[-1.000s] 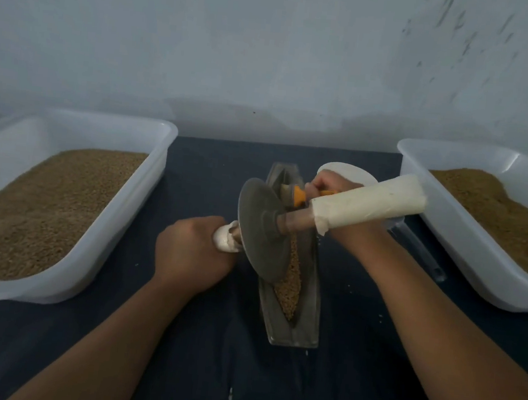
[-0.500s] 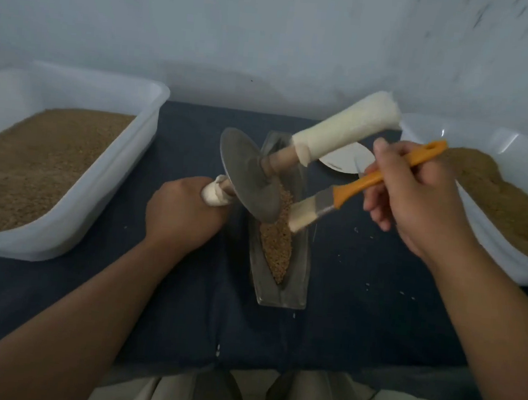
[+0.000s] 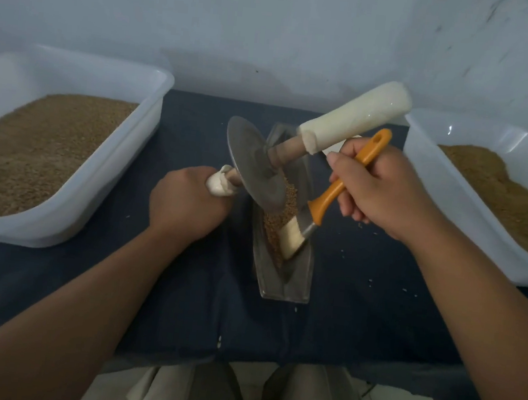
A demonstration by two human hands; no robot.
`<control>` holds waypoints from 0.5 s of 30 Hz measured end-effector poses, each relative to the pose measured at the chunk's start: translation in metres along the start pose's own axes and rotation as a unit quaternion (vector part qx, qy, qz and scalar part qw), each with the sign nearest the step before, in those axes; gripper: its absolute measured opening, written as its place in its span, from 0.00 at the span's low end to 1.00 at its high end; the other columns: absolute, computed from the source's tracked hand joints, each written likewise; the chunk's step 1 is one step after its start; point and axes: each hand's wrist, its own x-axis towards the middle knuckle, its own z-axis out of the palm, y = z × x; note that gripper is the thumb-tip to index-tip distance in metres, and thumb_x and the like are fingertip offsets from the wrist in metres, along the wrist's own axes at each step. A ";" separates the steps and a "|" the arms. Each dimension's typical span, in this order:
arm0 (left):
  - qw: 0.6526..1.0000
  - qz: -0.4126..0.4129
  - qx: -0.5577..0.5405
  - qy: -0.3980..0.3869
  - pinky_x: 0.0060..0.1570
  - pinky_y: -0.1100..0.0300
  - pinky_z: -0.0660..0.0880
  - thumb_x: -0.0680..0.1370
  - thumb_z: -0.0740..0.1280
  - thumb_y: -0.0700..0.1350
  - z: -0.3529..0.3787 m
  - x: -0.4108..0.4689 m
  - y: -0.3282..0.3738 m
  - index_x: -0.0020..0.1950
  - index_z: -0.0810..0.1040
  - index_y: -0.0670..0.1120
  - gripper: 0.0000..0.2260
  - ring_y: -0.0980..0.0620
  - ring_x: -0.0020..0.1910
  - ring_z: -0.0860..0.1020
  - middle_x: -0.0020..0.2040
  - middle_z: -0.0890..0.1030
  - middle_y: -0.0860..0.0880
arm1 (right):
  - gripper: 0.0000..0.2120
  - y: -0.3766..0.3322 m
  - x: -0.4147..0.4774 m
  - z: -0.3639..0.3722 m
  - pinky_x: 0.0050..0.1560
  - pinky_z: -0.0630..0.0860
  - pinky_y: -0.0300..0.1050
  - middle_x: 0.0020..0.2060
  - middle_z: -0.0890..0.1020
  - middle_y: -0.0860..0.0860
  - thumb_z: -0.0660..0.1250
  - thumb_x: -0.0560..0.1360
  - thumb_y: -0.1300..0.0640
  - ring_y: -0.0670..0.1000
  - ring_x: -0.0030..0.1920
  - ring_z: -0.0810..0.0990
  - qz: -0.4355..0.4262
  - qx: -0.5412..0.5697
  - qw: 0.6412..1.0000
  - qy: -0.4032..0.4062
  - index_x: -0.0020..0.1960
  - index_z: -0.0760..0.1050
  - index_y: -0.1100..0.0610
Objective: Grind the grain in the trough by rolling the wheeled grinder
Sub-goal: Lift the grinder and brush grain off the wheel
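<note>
A narrow metal trough [image 3: 293, 286] lies lengthwise on the dark cloth, with brown grain [image 3: 282, 214] along its groove. The wheeled grinder's metal disc [image 3: 253, 163] stands tilted in the trough. My left hand [image 3: 185, 202] grips its left cloth-wrapped handle, while the right wrapped handle [image 3: 354, 121] sticks up free. My right hand [image 3: 383, 188] holds an orange-handled brush [image 3: 330, 199] whose pale bristles touch the grain near the trough's front.
A white tub of whole grain [image 3: 51, 147] stands at the left, and a second white tub with finer brown meal [image 3: 495, 196] stands at the right. A few grains are scattered on the cloth right of the trough. The wall is close behind.
My right hand picked up the brush from behind the grinder and brought it down into the trough. The grinder's right handle has tilted upward; my left hand keeps its grip.
</note>
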 end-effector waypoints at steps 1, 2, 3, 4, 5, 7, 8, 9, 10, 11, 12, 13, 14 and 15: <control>1.000 -0.003 -0.004 0.002 0.33 0.58 0.67 0.71 0.68 0.62 0.000 0.000 0.000 0.35 0.77 0.54 0.12 0.55 0.34 0.78 0.32 0.79 0.56 | 0.16 -0.001 0.000 0.001 0.25 0.73 0.37 0.26 0.81 0.54 0.63 0.83 0.46 0.49 0.23 0.77 0.003 0.003 1.000 -0.022 0.39 0.77 0.50; 1.000 -0.007 -0.006 0.004 0.33 0.57 0.68 0.71 0.69 0.61 0.001 0.001 0.000 0.35 0.77 0.54 0.12 0.54 0.34 0.78 0.32 0.79 0.56 | 0.16 0.000 -0.001 0.003 0.26 0.73 0.37 0.26 0.81 0.54 0.63 0.83 0.46 0.49 0.23 0.77 0.002 0.000 0.999 -0.038 0.39 0.77 0.51; 1.000 -0.010 -0.009 0.006 0.34 0.57 0.69 0.71 0.70 0.60 0.001 0.001 0.000 0.35 0.77 0.54 0.12 0.53 0.34 0.79 0.32 0.80 0.55 | 0.16 0.000 -0.002 0.005 0.27 0.74 0.36 0.26 0.81 0.53 0.63 0.84 0.47 0.49 0.23 0.78 -0.005 -0.012 0.999 -0.042 0.39 0.76 0.51; 1.000 -0.012 -0.009 0.007 0.34 0.57 0.69 0.72 0.70 0.60 0.001 0.002 0.000 0.35 0.77 0.54 0.12 0.53 0.35 0.79 0.32 0.80 0.55 | 0.16 0.001 -0.002 0.008 0.29 0.74 0.35 0.27 0.81 0.53 0.64 0.84 0.48 0.49 0.24 0.79 -0.019 -0.035 0.999 -0.033 0.39 0.75 0.51; 1.000 -0.013 -0.006 0.008 0.34 0.57 0.68 0.73 0.70 0.59 0.001 0.002 -0.001 0.35 0.77 0.54 0.12 0.53 0.35 0.79 0.32 0.79 0.55 | 0.16 0.001 -0.001 0.009 0.30 0.75 0.34 0.27 0.82 0.51 0.64 0.85 0.48 0.49 0.25 0.80 -0.036 -0.061 0.997 -0.019 0.39 0.75 0.51; 1.000 -0.014 0.000 0.006 0.34 0.57 0.68 0.74 0.71 0.58 0.001 0.003 -0.001 0.35 0.77 0.54 0.12 0.52 0.36 0.79 0.33 0.80 0.55 | 0.16 0.001 -0.001 0.010 0.32 0.75 0.33 0.28 0.82 0.50 0.64 0.85 0.49 0.49 0.27 0.81 -0.060 -0.083 0.995 0.009 0.39 0.74 0.53; 1.000 -0.012 0.002 0.005 0.35 0.56 0.68 0.74 0.71 0.58 0.001 0.003 0.000 0.36 0.77 0.53 0.12 0.51 0.36 0.79 0.33 0.80 0.55 | 0.16 0.000 -0.001 0.009 0.31 0.74 0.32 0.28 0.82 0.50 0.64 0.85 0.50 0.49 0.27 0.81 -0.065 -0.074 0.995 0.021 0.40 0.75 0.53; 1.000 -0.008 0.002 0.005 0.35 0.56 0.70 0.74 0.71 0.58 0.001 0.003 0.000 0.36 0.77 0.53 0.12 0.50 0.36 0.79 0.34 0.80 0.55 | 0.16 0.000 -0.002 0.007 0.30 0.73 0.32 0.27 0.82 0.51 0.64 0.85 0.50 0.49 0.26 0.80 -0.065 -0.053 0.996 0.026 0.40 0.75 0.53; 1.000 -0.005 0.002 0.004 0.36 0.55 0.71 0.73 0.70 0.59 0.001 0.002 0.000 0.36 0.77 0.53 0.12 0.50 0.36 0.79 0.34 0.80 0.55 | 0.16 -0.001 -0.002 0.005 0.29 0.73 0.32 0.27 0.81 0.51 0.64 0.85 0.51 0.49 0.25 0.79 -0.061 -0.027 0.998 0.022 0.39 0.76 0.53; 1.000 -0.004 0.002 0.004 0.37 0.55 0.71 0.73 0.69 0.60 0.001 0.002 0.000 0.36 0.77 0.53 0.13 0.50 0.36 0.79 0.34 0.80 0.55 | 0.16 -0.003 -0.002 0.004 0.28 0.73 0.32 0.26 0.81 0.52 0.64 0.84 0.51 0.49 0.24 0.78 -0.055 -0.007 0.998 0.009 0.39 0.76 0.52; 1.000 -0.003 0.002 0.003 0.36 0.55 0.71 0.72 0.69 0.61 0.001 0.001 0.001 0.36 0.78 0.52 0.13 0.50 0.36 0.79 0.34 0.80 0.55 | 0.16 -0.003 -0.003 0.005 0.28 0.74 0.33 0.26 0.81 0.53 0.64 0.84 0.50 0.50 0.24 0.78 -0.048 -0.001 0.999 -0.012 0.39 0.76 0.51; 1.000 -0.001 0.004 0.002 0.36 0.56 0.70 0.73 0.69 0.61 0.001 0.001 0.001 0.37 0.78 0.52 0.13 0.50 0.36 0.79 0.34 0.80 0.55 | 0.16 -0.003 -0.003 0.006 0.29 0.75 0.34 0.26 0.81 0.53 0.64 0.84 0.50 0.50 0.24 0.78 -0.044 -0.010 0.999 -0.029 0.38 0.76 0.51; 1.000 0.001 0.006 0.002 0.35 0.56 0.69 0.73 0.69 0.60 0.001 0.000 0.002 0.37 0.78 0.52 0.13 0.51 0.36 0.79 0.33 0.79 0.55 | 0.16 -0.001 -0.002 0.008 0.30 0.76 0.35 0.26 0.81 0.52 0.64 0.85 0.51 0.50 0.24 0.79 -0.044 -0.030 0.998 -0.035 0.38 0.75 0.51; 1.000 0.004 0.009 0.004 0.35 0.56 0.68 0.74 0.70 0.60 0.001 0.000 0.002 0.37 0.78 0.52 0.12 0.50 0.36 0.79 0.34 0.79 0.55 | 0.17 0.000 -0.002 0.010 0.32 0.76 0.35 0.26 0.81 0.52 0.64 0.85 0.51 0.49 0.25 0.79 -0.049 -0.055 0.997 -0.028 0.38 0.74 0.52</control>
